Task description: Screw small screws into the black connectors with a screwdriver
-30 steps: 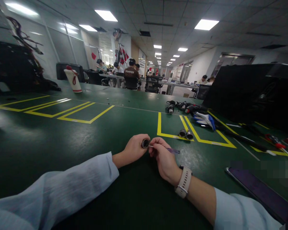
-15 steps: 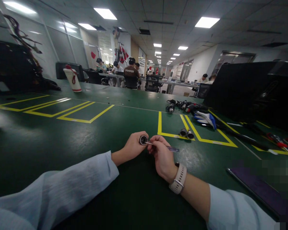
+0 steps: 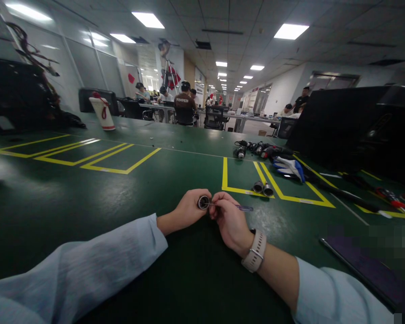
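Observation:
My left hand [image 3: 191, 209] is closed around a round metal connector [image 3: 203, 202], its open end turned toward me. Between the fingers of my right hand [image 3: 230, 220] is a slim screwdriver [image 3: 245, 208] with a clear purplish handle. Its thin shaft points left and meets the mouth of the connector; how deep the tip reaches I cannot tell. Both hands are close together above the green table [image 3: 148, 193], fingertips almost touching. Two similar metal connectors [image 3: 262, 188] lie on a yellow tape line beyond my right hand.
More connectors with cables [image 3: 253, 148] lie at the back right beside a blue and white glove [image 3: 288, 168]. A phone [image 3: 361, 270] is at the near right, a red-handled screwdriver [image 3: 396, 203] at the far right. A paper cup [image 3: 103, 112] stands back left. Black cases flank the table.
The connector and both hands have shifted slightly down and right, and the connector's open end has turned a little. The screwdriver stays at its mouth. A standing person has appeared at the back right.

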Motion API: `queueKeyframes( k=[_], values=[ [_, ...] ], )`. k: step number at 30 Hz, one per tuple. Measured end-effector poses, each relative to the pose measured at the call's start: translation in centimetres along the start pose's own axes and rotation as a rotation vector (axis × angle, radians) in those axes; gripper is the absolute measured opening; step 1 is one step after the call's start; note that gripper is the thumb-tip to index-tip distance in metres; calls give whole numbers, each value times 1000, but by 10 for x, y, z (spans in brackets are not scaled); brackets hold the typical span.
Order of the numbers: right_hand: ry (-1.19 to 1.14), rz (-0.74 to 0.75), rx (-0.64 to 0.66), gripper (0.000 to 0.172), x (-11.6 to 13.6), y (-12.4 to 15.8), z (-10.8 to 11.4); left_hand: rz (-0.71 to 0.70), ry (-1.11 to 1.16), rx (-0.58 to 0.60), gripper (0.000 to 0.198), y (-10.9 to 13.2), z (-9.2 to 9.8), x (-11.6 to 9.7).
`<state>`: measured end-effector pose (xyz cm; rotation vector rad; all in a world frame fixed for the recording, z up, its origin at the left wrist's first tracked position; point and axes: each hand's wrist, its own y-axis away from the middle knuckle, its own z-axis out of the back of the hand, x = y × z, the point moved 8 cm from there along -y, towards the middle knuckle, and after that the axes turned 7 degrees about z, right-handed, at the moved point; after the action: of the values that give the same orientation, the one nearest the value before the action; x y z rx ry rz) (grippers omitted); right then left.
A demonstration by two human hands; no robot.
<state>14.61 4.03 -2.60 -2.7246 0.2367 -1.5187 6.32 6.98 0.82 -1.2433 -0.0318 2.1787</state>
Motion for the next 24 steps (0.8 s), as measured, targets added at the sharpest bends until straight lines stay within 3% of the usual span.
queueKeyframes(
  k=[4,11,15,19,24],
  values=[
    [-46,-7,10,8,0,1,-2,41,129,20,7,0,-2,4],
    [224,170,0,12,14,7,-3,36,-93,-25,8,0,2,4],
    [122,80,-4,10,7,4,-1,36,-79,-6,8,0,2,4],
    [-37,-22,-1,8,-1,2,-2,46,87,26,7,0,-1,7],
    [-32,63,18,7,5,4,-5,77,191,5,8,-1,-1,10]
  ],
)
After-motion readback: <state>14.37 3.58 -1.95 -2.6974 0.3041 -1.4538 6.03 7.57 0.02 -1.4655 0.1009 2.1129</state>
